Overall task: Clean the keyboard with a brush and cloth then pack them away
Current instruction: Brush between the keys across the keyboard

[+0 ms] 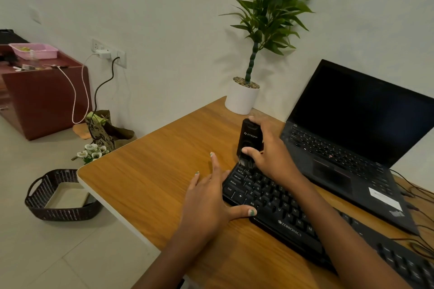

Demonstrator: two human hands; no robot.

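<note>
Status: early in the brushing stage, as I read it. My right hand [270, 155] has its fingers [249, 150] wrapped around the brush [250, 138], a black, glossy, rounded-block handle w/ white lettering, held roughly upright. Its working end points down at the far-left corner of the keyboard [277, 209], touching or just above the top-left keys; bristles mostly hidden by the hand, can't tell their form.

Left hand [206, 202] lies flat, fingers spread and gripping nothing: palm on the counter [145, 176], thumb resting on the keyboard's near-left edge, seemingly steadying it.

Left to do, judging by this: rest of the key rows, the cloth wipe, then packing away. No cloth seen anywhere in view. A dark woven basket [61, 197] sits on the floor, well left of the counter, w/ a pale flat thing inside; poss. the pack-away spot, but can't confirm.

Materials:
- Keyboard: black matte plastic, long flat slab, low square keys w/ white legends, runs out of view at near right.
- Counter: wood-grain laminate, smooth, rounded corner, pale edge.
- Laptop [352, 138]: black, open, screen dark, just beyond the keyboard.
- Plant pot [242, 98]: white, smooth, tapered cylinder, pebbles on top, at the far counter edge.
</note>
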